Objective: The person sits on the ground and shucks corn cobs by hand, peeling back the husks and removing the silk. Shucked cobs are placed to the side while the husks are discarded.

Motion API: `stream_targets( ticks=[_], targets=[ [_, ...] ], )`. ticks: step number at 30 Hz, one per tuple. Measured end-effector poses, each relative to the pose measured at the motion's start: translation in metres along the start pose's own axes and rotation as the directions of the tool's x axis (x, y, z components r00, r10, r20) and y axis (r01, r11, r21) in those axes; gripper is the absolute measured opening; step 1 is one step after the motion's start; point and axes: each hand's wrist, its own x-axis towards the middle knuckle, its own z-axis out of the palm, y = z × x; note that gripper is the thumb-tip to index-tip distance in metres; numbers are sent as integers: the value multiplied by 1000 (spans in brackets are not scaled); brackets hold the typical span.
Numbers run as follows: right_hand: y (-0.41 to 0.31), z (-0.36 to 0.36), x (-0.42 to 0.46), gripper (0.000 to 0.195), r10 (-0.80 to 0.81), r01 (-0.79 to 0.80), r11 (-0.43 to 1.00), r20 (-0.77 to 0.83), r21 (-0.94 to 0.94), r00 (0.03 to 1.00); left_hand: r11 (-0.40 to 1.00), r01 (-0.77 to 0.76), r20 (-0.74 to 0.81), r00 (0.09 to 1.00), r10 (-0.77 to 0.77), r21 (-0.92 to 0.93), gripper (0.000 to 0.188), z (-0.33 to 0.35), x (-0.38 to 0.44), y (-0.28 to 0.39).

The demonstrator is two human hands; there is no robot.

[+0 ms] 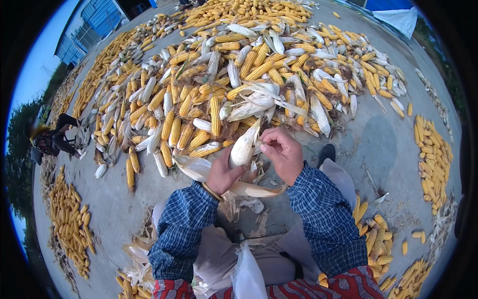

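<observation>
Wrapped in pale husk, an ear of corn (243, 150) points up and slightly right in front of me. My left hand (223, 172) grips its lower end, and peeled husk leaves (255, 189) hang out below and to the left of that hand. At the ear's right side, near its upper half, my right hand (282, 151) pinches what looks like a bit of husk between thumb and forefinger. Just beyond both hands lies a large heap of corn ears (214, 116), some bare and yellow, others still in white husk.
Concrete ground (123, 220) surrounds the heap. Smaller piles of bare yellow ears lie at left (69, 224), right (433, 160) and lower right (379, 239). Loose husks (140, 258) rest by my left leg. Another person (56, 140) sits at far left. A blue-walled building (97, 22) stands behind.
</observation>
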Motion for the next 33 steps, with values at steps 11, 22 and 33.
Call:
stream_targets(
  ticks=[11, 22, 33],
  targets=[
    [-2, -3, 3, 7, 249, -245, 931, 17, 270, 968, 907, 148, 137, 985, -101, -394, 62, -9, -4, 14],
    [-10, -4, 4, 10, 208, -170, 963, -173, 211, 963, 934, 142, 164, 982, -91, -327, 64, -4, -5, 17],
    [-25, -2, -4, 9, 206, -184, 961, -89, 208, 975, 977, 93, 81, 994, -78, -192, 57, 0, -1, 0]
  ],
)
